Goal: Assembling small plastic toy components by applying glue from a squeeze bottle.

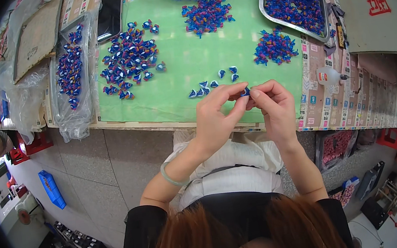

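Both hands meet over the near edge of the green mat (174, 47). Between thumb and forefinger, my left hand (217, 116) pinches a small blue and white plastic piece (245, 91). My right hand (277, 109) is closed in a pinch against that piece's right side; what its fingertips grip is too small to make out. Just beyond my left fingers lie several loose blue and white pieces (203, 85). A pile of blue, purple and orange parts (274, 46) rests beyond my right hand, and another such pile (207, 15) is farther back.
Assembled-looking pieces (129, 58) cover the mat's left side, near a black phone (110, 15). A plastic-lined tray (89, 83) stands farther left. At the back right is a metal tray (267, 14) full of parts. A small white bottle (327, 76) stands right of the mat.
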`<act>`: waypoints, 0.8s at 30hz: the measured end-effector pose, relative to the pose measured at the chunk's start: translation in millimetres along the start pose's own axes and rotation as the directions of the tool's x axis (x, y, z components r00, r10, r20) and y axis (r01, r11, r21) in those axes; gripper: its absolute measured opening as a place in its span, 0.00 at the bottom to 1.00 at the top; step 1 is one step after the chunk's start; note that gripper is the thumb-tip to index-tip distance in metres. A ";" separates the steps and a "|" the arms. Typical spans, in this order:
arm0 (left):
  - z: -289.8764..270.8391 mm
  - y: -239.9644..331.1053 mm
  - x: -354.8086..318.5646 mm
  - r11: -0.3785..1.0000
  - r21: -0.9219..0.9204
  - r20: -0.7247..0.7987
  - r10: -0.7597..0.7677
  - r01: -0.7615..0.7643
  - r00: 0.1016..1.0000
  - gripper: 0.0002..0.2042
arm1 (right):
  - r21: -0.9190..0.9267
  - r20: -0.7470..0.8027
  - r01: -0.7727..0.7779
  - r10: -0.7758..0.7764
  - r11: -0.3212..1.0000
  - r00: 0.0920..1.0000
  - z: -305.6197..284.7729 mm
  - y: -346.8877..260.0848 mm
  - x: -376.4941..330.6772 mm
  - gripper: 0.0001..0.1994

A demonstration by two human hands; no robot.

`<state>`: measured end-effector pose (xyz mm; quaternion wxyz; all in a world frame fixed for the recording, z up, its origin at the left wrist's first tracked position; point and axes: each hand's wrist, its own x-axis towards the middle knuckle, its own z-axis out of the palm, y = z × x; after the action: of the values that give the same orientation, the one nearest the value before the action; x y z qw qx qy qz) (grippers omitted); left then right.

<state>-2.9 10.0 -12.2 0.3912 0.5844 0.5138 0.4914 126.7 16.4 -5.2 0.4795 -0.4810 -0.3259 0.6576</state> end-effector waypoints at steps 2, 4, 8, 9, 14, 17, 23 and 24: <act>-0.6 -0.1 0.0 0.924 -0.300 0.066 -0.228 0.238 0.971 0.11 | 0.036 0.013 -0.033 0.033 0.999 0.999 0.2 -5.4 -2.2 0.03; -3.2 2.3 1.6 0.906 -0.321 0.100 -0.257 0.275 0.961 0.11 | 0.071 0.020 -0.065 0.064 0.995 0.998 0.0 -8.0 -3.9 0.03; -5.4 5.4 7.6 0.971 -0.229 0.058 -0.053 0.065 0.997 0.11 | 0.130 0.034 -0.120 0.117 0.984 0.993 -2.4 -9.5 -5.4 0.04; -7.6 5.3 8.3 0.972 -0.228 0.058 -0.053 0.065 0.997 0.11 | 0.148 0.056 -0.142 0.135 0.979 0.989 -3.2 -10.1 -5.8 0.04; -15.4 -0.7 7.4 0.582 -0.624 0.379 -0.358 0.521 0.853 0.09 | 0.025 0.036 -0.011 0.011 1.000 0.999 5.8 -16.5 -12.7 0.04; -13.2 -4.6 4.7 0.384 -0.733 0.456 -0.336 0.562 0.824 0.07 | -0.099 0.033 0.062 -0.059 0.993 0.998 3.4 -16.5 -17.2 0.06; -13.7 -2.5 5.5 0.135 -0.793 0.520 -0.361 0.595 0.774 0.06 | -0.608 -0.374 0.555 -0.821 0.568 0.431 -50.5 -11.0 -0.3 0.14; -13.1 -0.5 7.6 0.133 -0.791 0.524 -0.357 0.598 0.773 0.06 | -0.612 -0.375 0.554 -0.823 0.565 0.426 -66.5 -14.0 4.6 0.14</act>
<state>-15.9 16.9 -8.7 0.8389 0.0972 0.2464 0.4755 193.6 23.2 -15.9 0.6801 -0.5734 -0.4429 0.1117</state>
